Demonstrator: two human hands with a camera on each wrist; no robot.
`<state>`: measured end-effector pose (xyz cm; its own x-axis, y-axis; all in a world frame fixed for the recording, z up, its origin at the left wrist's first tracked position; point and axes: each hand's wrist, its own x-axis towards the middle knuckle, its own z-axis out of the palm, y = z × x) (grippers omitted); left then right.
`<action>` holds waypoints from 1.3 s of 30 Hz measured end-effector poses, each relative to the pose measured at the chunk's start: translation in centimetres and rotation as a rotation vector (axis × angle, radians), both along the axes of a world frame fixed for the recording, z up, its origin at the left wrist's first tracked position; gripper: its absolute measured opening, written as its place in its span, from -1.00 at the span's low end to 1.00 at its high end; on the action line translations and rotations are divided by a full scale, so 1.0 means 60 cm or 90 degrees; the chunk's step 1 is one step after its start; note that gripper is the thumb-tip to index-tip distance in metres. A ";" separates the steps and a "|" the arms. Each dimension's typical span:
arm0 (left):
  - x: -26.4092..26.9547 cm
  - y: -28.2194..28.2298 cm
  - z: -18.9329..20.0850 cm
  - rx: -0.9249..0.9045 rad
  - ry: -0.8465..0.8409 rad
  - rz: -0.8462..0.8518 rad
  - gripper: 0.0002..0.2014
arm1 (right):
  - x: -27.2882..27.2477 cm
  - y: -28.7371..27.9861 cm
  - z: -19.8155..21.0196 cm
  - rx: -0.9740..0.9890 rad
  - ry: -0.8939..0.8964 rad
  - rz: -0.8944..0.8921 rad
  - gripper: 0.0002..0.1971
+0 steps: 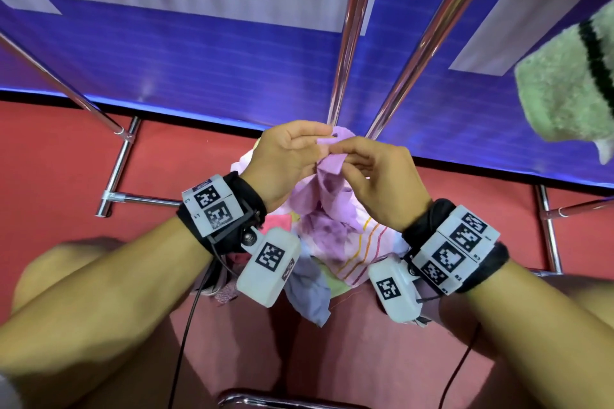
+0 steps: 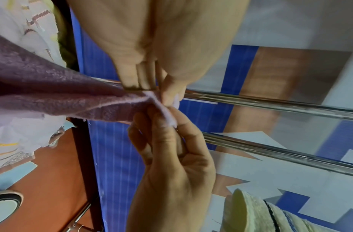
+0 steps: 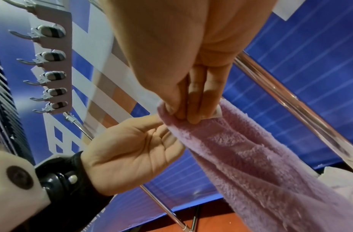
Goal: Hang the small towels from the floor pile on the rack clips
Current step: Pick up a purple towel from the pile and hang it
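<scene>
A purple towel [image 1: 327,159] is lifted by one corner above the floor pile [image 1: 362,252] of small towels between my knees. My left hand [image 1: 324,139] pinches that corner from the left, and my right hand [image 1: 344,161] pinches it just beside, thumb against fingers. In the left wrist view my left fingertips [image 2: 140,84] press the towel [image 2: 52,91] against the thumb. In the right wrist view my right fingers [image 3: 193,109] clamp the towel's [image 3: 251,157] folded edge by its label. A grey bar of rack clips [image 3: 52,56] shows high on the left.
Chrome rack legs [image 1: 349,43] rise just behind my hands, with base bars [image 1: 119,169] on the red floor. A green towel with a black stripe [image 1: 568,83] hangs at the right. A blue and white wall panel [image 1: 199,60] stands behind.
</scene>
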<state>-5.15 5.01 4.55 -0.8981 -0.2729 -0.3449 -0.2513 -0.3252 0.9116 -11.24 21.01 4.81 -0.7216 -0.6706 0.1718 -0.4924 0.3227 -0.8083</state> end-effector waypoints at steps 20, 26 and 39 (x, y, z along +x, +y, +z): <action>-0.001 0.013 0.001 -0.030 0.020 0.034 -0.83 | -0.030 0.011 -0.005 0.109 0.105 -0.012 -0.79; 0.002 0.017 0.000 -0.163 0.047 0.036 -0.76 | -0.034 0.014 -0.014 0.132 0.073 -0.013 -0.67; -0.002 -0.003 0.013 -0.186 0.045 -0.041 -0.69 | -0.034 0.013 -0.006 0.130 0.047 -0.007 -0.73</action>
